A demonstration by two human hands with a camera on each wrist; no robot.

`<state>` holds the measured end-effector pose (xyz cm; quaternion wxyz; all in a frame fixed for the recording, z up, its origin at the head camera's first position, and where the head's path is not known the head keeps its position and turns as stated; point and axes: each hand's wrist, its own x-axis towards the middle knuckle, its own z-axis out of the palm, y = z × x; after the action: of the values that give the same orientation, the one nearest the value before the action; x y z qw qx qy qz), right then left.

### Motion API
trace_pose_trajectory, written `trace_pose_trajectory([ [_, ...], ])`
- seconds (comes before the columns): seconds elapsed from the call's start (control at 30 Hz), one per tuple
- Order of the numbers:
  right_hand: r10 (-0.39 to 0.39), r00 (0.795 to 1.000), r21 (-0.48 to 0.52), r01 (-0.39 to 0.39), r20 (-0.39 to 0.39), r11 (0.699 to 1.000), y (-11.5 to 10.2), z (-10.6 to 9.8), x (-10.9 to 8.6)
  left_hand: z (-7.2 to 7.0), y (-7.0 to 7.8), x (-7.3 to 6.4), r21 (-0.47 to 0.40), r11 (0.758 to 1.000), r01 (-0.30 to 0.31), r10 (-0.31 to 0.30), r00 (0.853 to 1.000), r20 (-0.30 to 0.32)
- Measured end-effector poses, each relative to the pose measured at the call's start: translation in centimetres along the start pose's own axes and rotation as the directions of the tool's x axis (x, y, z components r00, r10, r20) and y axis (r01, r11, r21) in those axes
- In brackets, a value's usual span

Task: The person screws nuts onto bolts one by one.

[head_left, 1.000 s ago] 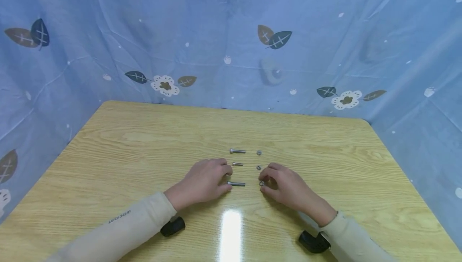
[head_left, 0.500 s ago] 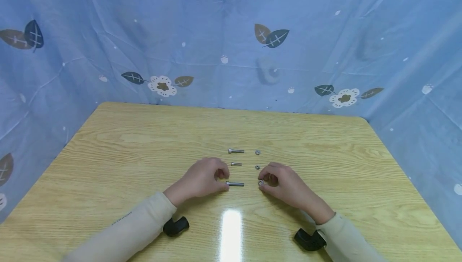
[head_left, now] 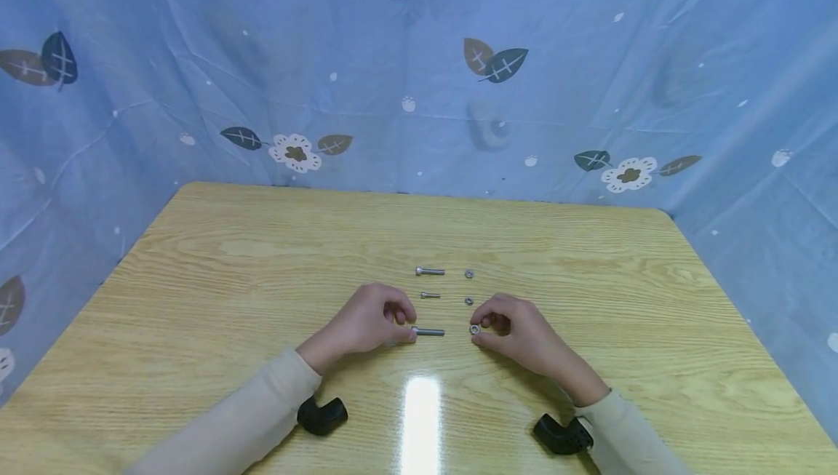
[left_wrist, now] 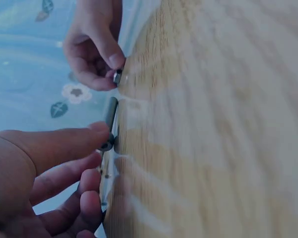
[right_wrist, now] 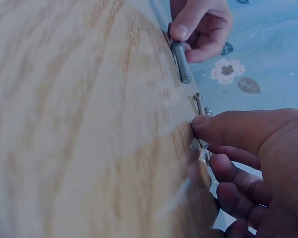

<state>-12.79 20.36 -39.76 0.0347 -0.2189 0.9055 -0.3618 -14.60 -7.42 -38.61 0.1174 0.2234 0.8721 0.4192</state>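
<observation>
My left hand [head_left: 366, 322] pinches the head of a large silver socket-head bolt [head_left: 431, 332] between thumb and index finger. Its shaft points right, toward the other hand, and in the right wrist view the bolt [right_wrist: 183, 64] lies close over the table. Across a short gap, my right hand [head_left: 520, 333] holds a hex nut [head_left: 474, 329] by its edges, thumb on the near side and index finger on the far side. The left wrist view shows this nut [left_wrist: 117, 77] standing at the right fingertips. The other fingers of both hands are loosely curled.
Beyond the hands lie a small bolt [head_left: 431, 295] with a small nut [head_left: 468, 301], and a longer bolt [head_left: 430, 271] with another nut [head_left: 469, 273]. All are on a wooden table [head_left: 262, 228] backed by a blue patterned curtain [head_left: 406, 38]. Black mounts sit at both wrists.
The left thumb and index finger have come together at the large bolt's head, with the wrist turned slightly. The right hand has stayed nearly in place at its nut.
</observation>
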Motion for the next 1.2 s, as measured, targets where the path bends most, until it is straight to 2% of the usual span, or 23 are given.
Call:
trace_pose_trajectory([
  [0.37, 0.005, 1.000, 0.011, -0.005, -0.021, 1.000, -0.2, 0.1, 0.0, 0.3, 0.2, 0.0, 0.036, 0.999, -0.025, 0.025, 1.000, 0.003],
  [0.47, 0.011, 0.999, 0.038, -0.009, -0.035, 0.999, -0.2, 0.1, 0.0, 0.1, 0.3, 0.0, 0.003, 1.000, -0.017, 0.017, 1.000, 0.007],
  [0.63, 0.009, 0.998, 0.116, -0.002, -0.062, 0.993, -0.2, -0.1, 0.0, -0.3, 0.4, 0.1, -0.114, 0.994, 0.000, 0.000, 1.000, 0.006],
  [0.8, 0.041, 0.997, 0.213, -0.027, -0.062, 0.977, -0.6, -0.2, 0.0, -0.5, 0.6, 0.4, -0.253, 0.966, 0.052, -0.053, 0.999, 0.004],
  [0.93, 0.051, 0.997, 0.298, -0.030, -0.063, 0.954, -0.8, -0.1, 0.0, -0.4, 0.9, 0.4, -0.330, 0.940, 0.090, -0.098, 0.995, -0.006],
  [1.2, 0.050, 0.994, 0.503, 0.006, -0.098, 0.864, -1.1, 0.5, 0.4, 0.0, 1.6, 0.3, -0.458, 0.881, 0.117, -0.132, 0.991, -0.002],
])
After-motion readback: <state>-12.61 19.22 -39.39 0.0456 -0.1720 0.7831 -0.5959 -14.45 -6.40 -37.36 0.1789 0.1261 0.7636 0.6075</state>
